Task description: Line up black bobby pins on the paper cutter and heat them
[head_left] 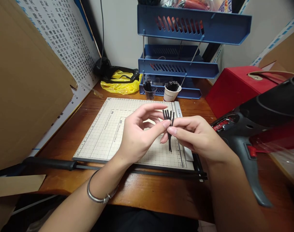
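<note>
Over the cutting board, my two hands meet around a small bundle of thin black strips (170, 141). The strips fan out above my fingers, and their lower ends come together below. My left hand (141, 133) pinches the bundle between thumb and fingers from the left. From the right, my right hand (200, 137) grips it with thumb and forefinger near the middle. Beneath them lies a paper trimmer (96, 138) with a gridded cream board. Its black-handled arm (52, 163) runs along the near edge. Fingertips hide the middle of the strips.
Behind the trimmer stand a clear cup (150, 94) and a white paper cup (170, 95), both with black strips. A blue tiered rack (178, 67) rises behind. A heat-gun-like tool (248, 154) and red box (224, 90) stand right; a yellow bag (120, 87) lies back left.
</note>
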A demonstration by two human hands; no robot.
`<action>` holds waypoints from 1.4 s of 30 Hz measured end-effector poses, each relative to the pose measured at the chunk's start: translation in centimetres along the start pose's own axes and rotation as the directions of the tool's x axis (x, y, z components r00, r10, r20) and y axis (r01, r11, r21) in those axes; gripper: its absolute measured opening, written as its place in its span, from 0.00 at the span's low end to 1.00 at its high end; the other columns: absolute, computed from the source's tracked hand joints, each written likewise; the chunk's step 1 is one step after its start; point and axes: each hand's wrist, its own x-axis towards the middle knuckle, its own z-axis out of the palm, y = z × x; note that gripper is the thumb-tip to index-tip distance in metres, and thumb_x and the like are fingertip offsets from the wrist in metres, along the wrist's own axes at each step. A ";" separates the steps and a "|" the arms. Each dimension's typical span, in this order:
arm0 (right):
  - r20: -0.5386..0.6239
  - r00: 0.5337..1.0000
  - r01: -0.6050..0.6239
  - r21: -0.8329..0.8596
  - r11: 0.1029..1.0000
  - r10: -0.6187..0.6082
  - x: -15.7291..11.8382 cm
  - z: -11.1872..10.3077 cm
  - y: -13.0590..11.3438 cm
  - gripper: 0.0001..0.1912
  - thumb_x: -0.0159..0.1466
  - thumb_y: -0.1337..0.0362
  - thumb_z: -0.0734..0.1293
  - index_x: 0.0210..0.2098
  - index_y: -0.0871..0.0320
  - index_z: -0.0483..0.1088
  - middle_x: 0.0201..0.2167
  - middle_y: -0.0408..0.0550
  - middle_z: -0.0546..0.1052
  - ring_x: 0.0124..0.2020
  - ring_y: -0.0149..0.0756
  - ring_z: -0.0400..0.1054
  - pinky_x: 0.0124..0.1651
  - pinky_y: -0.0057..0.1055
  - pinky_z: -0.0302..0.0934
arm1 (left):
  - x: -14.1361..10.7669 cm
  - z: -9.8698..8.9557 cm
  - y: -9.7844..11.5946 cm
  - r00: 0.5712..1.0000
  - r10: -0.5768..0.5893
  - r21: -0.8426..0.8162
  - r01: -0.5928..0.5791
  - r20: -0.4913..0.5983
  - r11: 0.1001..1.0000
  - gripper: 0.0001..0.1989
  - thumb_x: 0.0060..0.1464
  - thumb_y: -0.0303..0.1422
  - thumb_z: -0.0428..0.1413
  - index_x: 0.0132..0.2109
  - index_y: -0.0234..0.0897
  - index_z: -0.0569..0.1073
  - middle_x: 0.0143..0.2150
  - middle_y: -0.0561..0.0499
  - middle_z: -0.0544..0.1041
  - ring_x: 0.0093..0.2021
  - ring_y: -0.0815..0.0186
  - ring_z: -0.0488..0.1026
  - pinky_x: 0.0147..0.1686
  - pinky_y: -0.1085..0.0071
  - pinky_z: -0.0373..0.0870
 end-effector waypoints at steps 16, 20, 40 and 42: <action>0.021 0.999 -0.026 0.003 1.000 0.026 0.0 0.3 -0.4 0.11 0.64 0.55 0.75 0.34 0.56 0.85 0.12 0.35 0.56 0.21 0.30 0.61 0.38 0.29 0.66 | -0.3 0.1 -0.4 0.999 0.029 0.011 -0.030 0.015 0.999 0.13 0.56 0.36 0.69 0.48 0.42 0.81 0.37 0.50 0.80 0.37 0.65 0.78 0.31 0.73 0.76; 0.045 0.997 -0.058 0.007 0.998 0.058 0.0 0.4 -0.5 0.10 0.63 0.56 0.76 0.33 0.57 0.84 0.14 0.38 0.65 0.25 0.30 0.67 0.38 0.28 0.67 | -0.4 0.1 -0.3 0.999 0.054 0.065 -0.054 -0.006 0.996 0.11 0.57 0.35 0.68 0.47 0.41 0.81 0.38 0.51 0.80 0.37 0.66 0.77 0.33 0.74 0.76; -0.027 0.998 -0.064 0.022 0.998 0.065 -0.1 0.8 -0.9 0.11 0.61 0.54 0.78 0.32 0.56 0.85 0.09 0.36 0.55 0.28 0.36 0.71 0.38 0.28 0.68 | -0.3 0.1 -0.1 0.996 0.091 -0.003 -0.091 0.004 0.996 0.06 0.63 0.34 0.63 0.47 0.42 0.80 0.37 0.52 0.80 0.34 0.69 0.77 0.34 0.74 0.76; -0.026 0.997 -0.066 0.014 0.998 0.066 0.0 0.7 -0.9 0.12 0.60 0.53 0.78 0.32 0.56 0.85 0.09 0.36 0.55 0.28 0.37 0.72 0.38 0.29 0.69 | -0.3 0.1 0.0 0.996 0.090 0.014 -0.090 -0.005 0.996 0.06 0.63 0.33 0.63 0.46 0.41 0.80 0.38 0.52 0.80 0.35 0.68 0.77 0.34 0.75 0.76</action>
